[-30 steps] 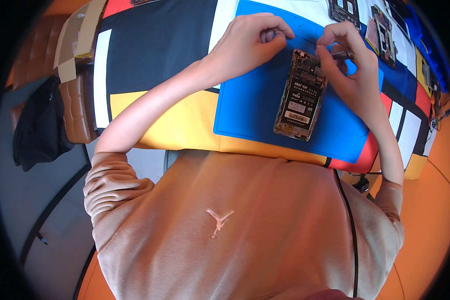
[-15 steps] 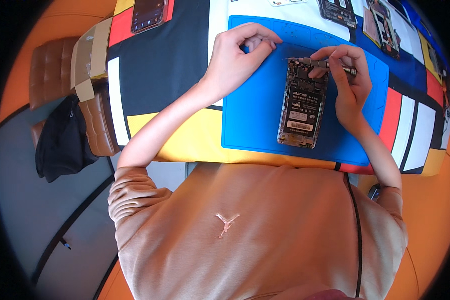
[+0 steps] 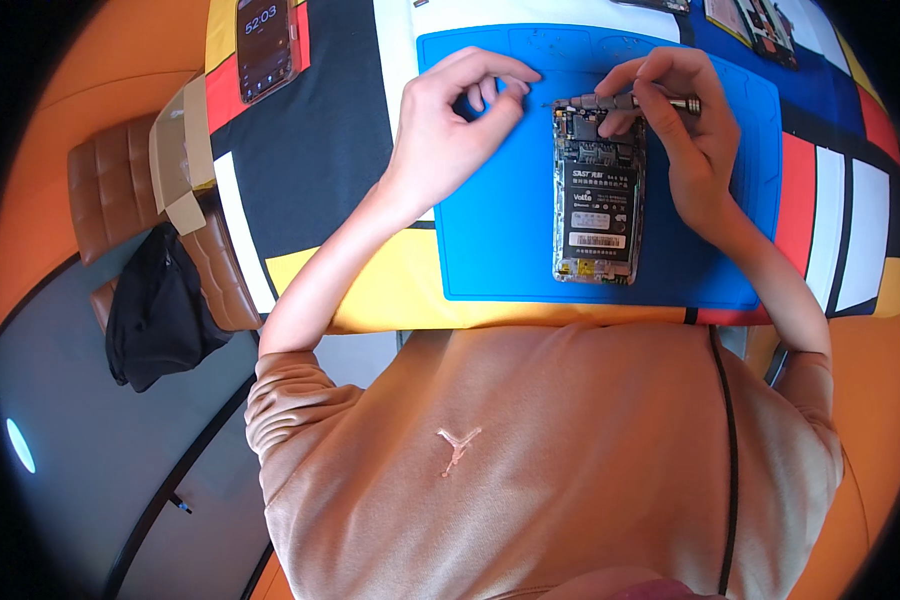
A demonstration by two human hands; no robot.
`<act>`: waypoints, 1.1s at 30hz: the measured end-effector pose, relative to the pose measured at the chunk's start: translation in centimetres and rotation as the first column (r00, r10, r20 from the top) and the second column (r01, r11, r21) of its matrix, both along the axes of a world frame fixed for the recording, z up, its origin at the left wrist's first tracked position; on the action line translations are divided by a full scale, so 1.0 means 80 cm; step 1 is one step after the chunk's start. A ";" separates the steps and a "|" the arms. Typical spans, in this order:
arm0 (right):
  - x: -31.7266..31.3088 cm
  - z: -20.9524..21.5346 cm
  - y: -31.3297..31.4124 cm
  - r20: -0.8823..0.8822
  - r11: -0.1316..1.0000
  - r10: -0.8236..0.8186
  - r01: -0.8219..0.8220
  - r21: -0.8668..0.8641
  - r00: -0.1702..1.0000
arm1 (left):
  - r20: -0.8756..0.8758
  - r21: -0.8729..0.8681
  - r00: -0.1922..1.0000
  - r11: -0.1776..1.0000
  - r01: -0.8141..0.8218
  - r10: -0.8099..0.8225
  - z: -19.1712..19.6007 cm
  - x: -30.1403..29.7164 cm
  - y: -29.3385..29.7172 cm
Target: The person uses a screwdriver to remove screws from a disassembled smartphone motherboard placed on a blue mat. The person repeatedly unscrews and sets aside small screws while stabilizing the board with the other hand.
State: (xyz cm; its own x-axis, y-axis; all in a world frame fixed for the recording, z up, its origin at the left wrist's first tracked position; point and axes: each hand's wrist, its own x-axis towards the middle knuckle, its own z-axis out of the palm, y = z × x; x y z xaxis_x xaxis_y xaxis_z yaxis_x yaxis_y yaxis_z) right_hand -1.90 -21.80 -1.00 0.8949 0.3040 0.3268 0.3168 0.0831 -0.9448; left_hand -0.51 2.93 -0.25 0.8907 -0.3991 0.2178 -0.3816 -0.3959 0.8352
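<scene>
A smartphone with its back off (image 3: 599,195) lies on a blue work mat (image 3: 500,255), its black battery and circuit board exposed. Over the board's top end, my right hand (image 3: 705,150) grips a slim grey screwdriver (image 3: 620,102), held almost level with its thin tip pointing left, just past the phone's upper left corner. My left hand (image 3: 450,125) rests on the mat's upper left part, fingers curled and thumb close to the index finger. Whatever is between those fingertips, if anything, is too small to make out.
Another phone with a lit screen (image 3: 267,50) lies at the table's far left. Opened phone parts (image 3: 765,35) are at the far right. Left of the table, an open cardboard box (image 3: 185,150) sits on a brown padded seat (image 3: 115,190), with a black cloth bag (image 3: 160,310) nearby.
The whole view has shifted slightly. The screwdriver stays in my right hand, its tip reaching further left past the phone's corner. My left hand keeps nearly the same curled pose.
</scene>
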 end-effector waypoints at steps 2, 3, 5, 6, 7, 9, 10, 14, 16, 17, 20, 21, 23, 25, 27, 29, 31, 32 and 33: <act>0.000 0.000 -0.002 -0.002 1.000 -0.017 0.017 0.014 1.000 | 0.124 0.076 0.992 0.997 0.027 -0.036 0.001 -0.001 -0.005; 0.000 0.000 -0.002 -0.011 0.999 -0.021 0.021 0.028 1.000 | 0.133 0.102 0.990 0.994 0.022 -0.036 0.002 -0.002 -0.007; 0.000 0.001 -0.001 -0.017 0.999 -0.023 0.024 0.040 1.000 | 0.150 0.163 0.988 0.987 0.007 -0.032 0.002 -0.005 -0.008; 0.001 0.001 -0.001 -0.012 0.999 -0.022 0.023 0.038 1.000 | 0.148 0.181 0.989 0.984 -0.001 -0.027 0.002 -0.004 -0.008; 0.001 0.001 -0.001 -0.008 0.999 -0.021 0.022 0.036 1.000 | 0.147 0.184 0.989 0.983 0.002 -0.029 0.002 -0.004 -0.007; 0.002 0.001 -0.001 0.004 0.999 -0.009 0.009 0.037 1.000 | 0.142 0.190 0.990 0.982 -0.005 -0.023 0.001 -0.004 -0.007; 0.002 0.000 -0.001 0.010 0.999 -0.001 0.001 0.038 1.000 | 0.152 0.183 0.988 0.983 -0.006 -0.023 0.000 -0.004 -0.007; 0.003 0.000 -0.002 -0.001 0.999 -0.016 0.016 0.035 1.000 | 0.148 0.162 0.989 0.987 -0.006 -0.018 0.000 -0.003 -0.006; 0.003 0.000 -0.002 0.002 1.000 -0.015 0.014 0.024 1.000 | 0.148 0.150 0.989 0.989 -0.002 -0.020 0.000 -0.002 -0.005; 0.003 0.000 -0.002 0.002 1.000 -0.012 0.012 0.023 1.000 | 0.151 0.145 0.988 0.989 0.000 -0.022 -0.001 -0.002 -0.005; 0.004 -0.001 -0.002 -0.007 1.000 -0.009 0.009 0.019 1.000 | 0.158 0.143 0.987 0.990 0.001 -0.024 -0.002 -0.001 -0.005; 0.004 -0.001 -0.002 -0.013 1.000 -0.012 0.012 0.019 1.000 | 0.160 0.145 0.987 0.989 0.001 -0.024 -0.003 -0.001 -0.005; 0.005 -0.002 -0.002 -0.020 1.000 -0.010 0.010 0.023 1.000 | 0.176 0.095 0.984 0.995 -0.009 -0.008 -0.005 0.000 -0.007; 0.005 -0.003 -0.002 -0.018 1.000 -0.001 0.002 0.029 1.000 | 0.181 0.070 0.983 0.997 -0.015 0.002 -0.005 0.000 -0.007; 0.006 -0.003 -0.002 -0.024 0.999 0.000 0.000 0.033 1.000 | 0.177 0.069 0.984 0.997 -0.018 0.005 -0.005 -0.001 -0.007; 0.006 -0.003 -0.002 -0.025 0.999 0.001 0.000 0.035 1.000 | 0.179 0.065 0.984 0.998 -0.017 0.005 -0.005 -0.001 -0.007; 0.006 -0.003 -0.002 -0.023 0.999 0.000 0.000 0.035 1.000 | 0.184 0.063 0.983 0.998 -0.017 0.006 -0.005 0.000 -0.007; 0.005 -0.003 -0.001 -0.026 0.999 -0.004 0.005 0.035 1.000 | 0.188 0.063 0.982 0.998 -0.018 0.006 -0.006 0.000 -0.007; 0.005 -0.003 -0.001 -0.030 0.999 -0.008 0.009 0.036 1.000 | 0.191 0.063 0.982 0.998 -0.018 0.006 -0.006 0.000 -0.007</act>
State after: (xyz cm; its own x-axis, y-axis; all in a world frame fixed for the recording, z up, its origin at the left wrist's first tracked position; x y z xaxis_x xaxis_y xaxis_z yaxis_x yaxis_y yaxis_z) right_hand -1.51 -21.89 -1.23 0.9071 0.2844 0.3102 0.2891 0.1146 -0.9504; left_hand -0.50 2.39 -0.74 0.8400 -0.4073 0.3584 -0.5264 -0.4522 0.7200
